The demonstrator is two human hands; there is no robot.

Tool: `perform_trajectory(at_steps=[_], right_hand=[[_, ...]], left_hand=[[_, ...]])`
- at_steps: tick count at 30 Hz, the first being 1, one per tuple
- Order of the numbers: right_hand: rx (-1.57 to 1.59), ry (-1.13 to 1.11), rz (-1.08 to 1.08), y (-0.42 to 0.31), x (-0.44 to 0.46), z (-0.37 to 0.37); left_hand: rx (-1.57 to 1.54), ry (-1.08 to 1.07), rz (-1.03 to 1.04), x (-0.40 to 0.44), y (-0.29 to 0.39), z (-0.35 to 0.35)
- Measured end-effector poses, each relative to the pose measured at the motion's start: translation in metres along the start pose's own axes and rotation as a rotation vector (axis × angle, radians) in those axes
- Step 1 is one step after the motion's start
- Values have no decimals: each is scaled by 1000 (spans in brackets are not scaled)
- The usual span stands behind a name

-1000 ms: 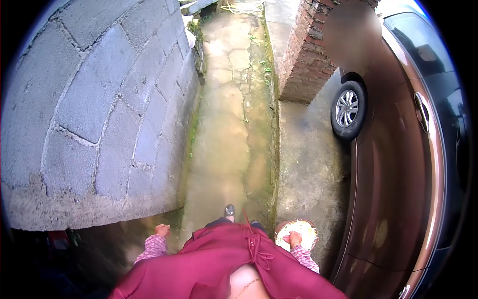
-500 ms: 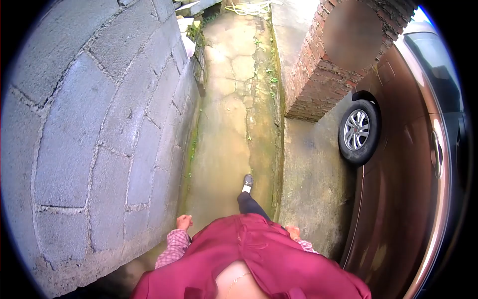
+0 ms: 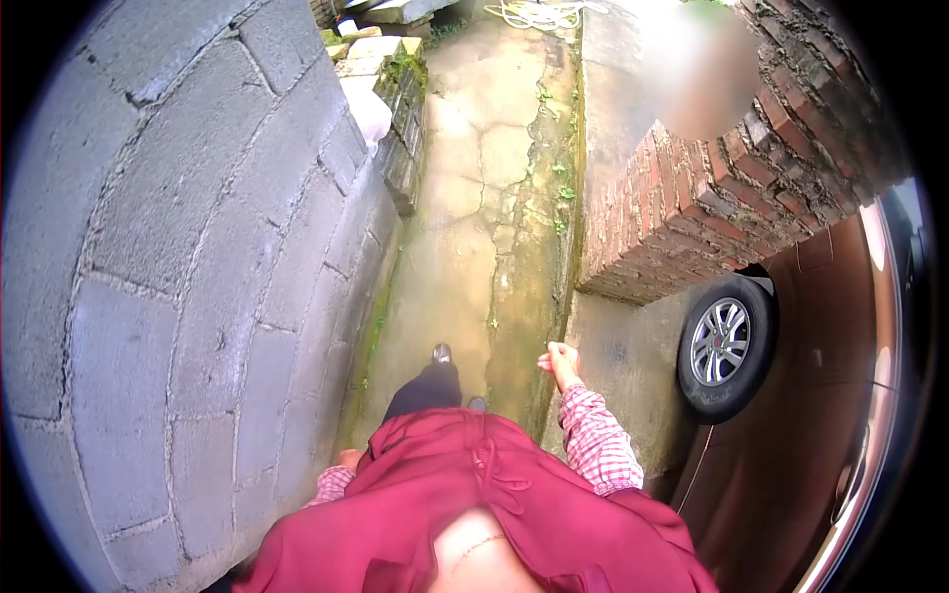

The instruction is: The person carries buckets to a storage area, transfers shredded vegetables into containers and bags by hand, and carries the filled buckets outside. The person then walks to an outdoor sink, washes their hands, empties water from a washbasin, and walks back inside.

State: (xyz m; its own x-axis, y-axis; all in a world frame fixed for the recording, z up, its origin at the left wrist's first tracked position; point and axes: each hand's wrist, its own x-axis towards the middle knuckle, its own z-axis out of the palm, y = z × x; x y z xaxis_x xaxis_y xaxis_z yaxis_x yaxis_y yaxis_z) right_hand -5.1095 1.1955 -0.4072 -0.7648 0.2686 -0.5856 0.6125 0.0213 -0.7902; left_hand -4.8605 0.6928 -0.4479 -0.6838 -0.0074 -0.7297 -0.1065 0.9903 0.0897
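My right hand (image 3: 561, 364) is out in front of me over the edge of the wet concrete path (image 3: 445, 287). Its fingers are curled together, and whether anything is between them is too small to tell. Low at the left, my left hand (image 3: 350, 459) hangs beside the red apron (image 3: 465, 445), partly hidden by it, so its fingers cannot be made out. Checked sleeves cover both forearms. One dark shoe (image 3: 442, 353) shows ahead on the path.
A grey block wall (image 3: 217, 257) runs along the left. On the right stand a brick pillar (image 3: 682, 217) and a brown car with its wheel (image 3: 722, 341). Stacked bricks (image 3: 403, 128) line the path farther ahead, and a pale coiled hose (image 3: 534, 14) lies at the far end.
The pillar and car wheel have come nearer. My right hand has swung forward and my left hand back. The basin of pale pieces, beside my right hand a second ago, is out of view.
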Motion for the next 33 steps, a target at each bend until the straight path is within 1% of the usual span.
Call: perform_trajectory(at_steps=[2, 4, 5, 6, 7, 8, 9, 11, 12, 13, 14, 15, 16, 17, 18, 19, 20, 21, 24, 26, 27, 28, 29, 30, 31, 32, 33], right_hand=[[196, -171, 11, -47, 19, 31], [204, -292, 42, -80, 41, 57], [200, -316, 43, -93, 56, 66], [188, -296, 45, -101, 75, 68], [175, -276, 45, -110, 92, 70], [162, -259, 44, -115, 114, 72], [128, -211, 48, -114, 137, 67], [191, -90, 85, -108, 166, 42], [194, 48, 156, -101, 175, 28], [191, 122, 216, -89, 187, 9], [286, 175, 214, -74, 194, -10], [299, 271, 269, -81, 192, -22], [371, 346, 275, -72, 191, -33], [385, 453, 306, -67, 188, -39], [413, 413, 361, -67, 182, -46], [479, 450, 442, -42, 187, -52], [45, 364, 434, 15, 192, -65], [-383, 269, 416, 53, 205, -67], [-709, 29, 174, 43, 265, -28], [-882, -26, 35, 26, 311, -10], [-972, -58, -21, 22, 331, -6], [-1066, -102, -79, 35, 361, -4], [-630, -10, 168, 37, 414, 2], [-473, 103, 94, -26, 437, -7], [-321, 203, 4, -92, 461, -16], [-193, 216, 89, -162, 476, -18], [-65, 239, 172, -237, 489, -20]], left_hand=[[-206, -3, -111, 27, 19, -44], [-494, 49, -258, 64, 38, -100], [-684, 71, -337, 83, 48, -131], [-856, 95, -396, 106, 55, -158], [-1069, 91, -429, 136, 54, -171], [-1194, 135, -398, 182, 38, -162], [-1177, 130, -395, 201, 42, -185], [-1119, 104, -388, 251, 58, -249], [-1076, 72, -397, 270, 65, -274], [-1030, 42, -402, 290, 71, -299], [-1020, 70, -353, 317, 79, -322], [-1000, 89, -308, 343, 82, -340], [-919, 73, -291, 373, 87, -360], [-701, 93, -249, 395, 100, -392], [-604, 223, -138, 433, 101, -400], [-630, 263, -124, 454, 119, -430], [-633, 275, -94, 475, 139, -460], [-690, 309, -43, 502, 156, -481], [-812, 375, 72, 559, 217, -546], [-1089, 262, 164, 586, 257, -588], [-1079, 237, 171, 598, 272, -604], [-1071, 221, 168, 617, 279, -614], [-1093, 212, 219, 631, 282, -622], [-1118, 199, 194, 641, 282, -626], [-1101, 192, 112, 650, 277, -628], [-1100, 121, -46, 657, 266, -626], [-1125, 70, -142, 656, 257, -628]])
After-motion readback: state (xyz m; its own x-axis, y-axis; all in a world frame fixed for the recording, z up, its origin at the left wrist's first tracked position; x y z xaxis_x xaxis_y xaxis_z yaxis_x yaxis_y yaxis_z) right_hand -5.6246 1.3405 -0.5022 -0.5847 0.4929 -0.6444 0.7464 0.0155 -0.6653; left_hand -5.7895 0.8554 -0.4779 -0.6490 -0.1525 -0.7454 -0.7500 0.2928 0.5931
